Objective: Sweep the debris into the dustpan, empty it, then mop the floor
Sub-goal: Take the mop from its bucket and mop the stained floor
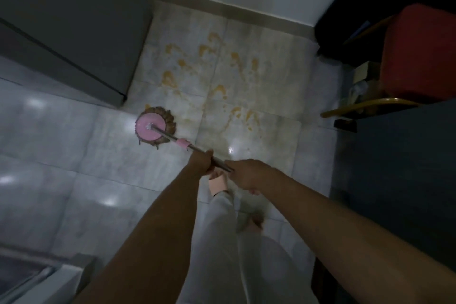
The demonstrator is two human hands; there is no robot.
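The spin mop (150, 128) rests on the pale tiled floor (74, 143) left of centre. Dirty brown strands ring its round pink disc, and its metal pole with a pink collar slants near and right. Just far and right of the head, orange-brown stains (218, 90) smear the tiles.

Both bare forearms reach forward and down from the lower edge of the view and converge near its centre. The left hand (201, 163) curls round the mop handle (197, 149) lower on the shaft. The right hand (246, 176) grips the upper end just behind it, back of the hand facing up.
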